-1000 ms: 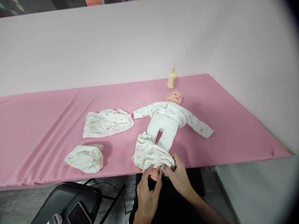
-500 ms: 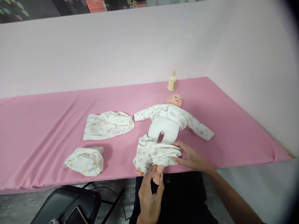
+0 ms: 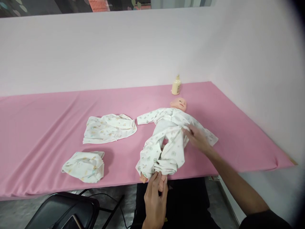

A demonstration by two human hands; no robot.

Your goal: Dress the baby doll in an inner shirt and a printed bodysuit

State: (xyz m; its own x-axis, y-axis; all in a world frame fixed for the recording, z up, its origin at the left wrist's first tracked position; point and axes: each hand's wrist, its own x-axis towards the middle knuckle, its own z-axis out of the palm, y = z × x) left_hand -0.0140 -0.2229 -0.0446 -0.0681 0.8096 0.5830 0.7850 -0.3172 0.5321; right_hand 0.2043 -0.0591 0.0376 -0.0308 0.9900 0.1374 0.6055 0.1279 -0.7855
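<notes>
A baby doll lies on its back, head toward the wall, in a white printed long-sleeved top with the sleeves spread. Printed white trousers cover its legs, one side drawn up to the hip. My right hand pinches the waistband at that hip, fingers closed on the cloth. At the table's front edge, my left hand closes around the doll's foot, fingertips touching the bunched trouser cuff. The other foot pokes out of the second leg, where the waistband sits lower.
Left of the doll lies a flat printed garment, with a folded printed cloth nearer the front edge. A cream pump bottle stands behind the doll's head on the pink table cover. A black chair is below at left.
My right hand has moved up and away from me, pulling the trousers from the lower leg to the hip. My left hand has stayed by the foot, its fingers closer together.
</notes>
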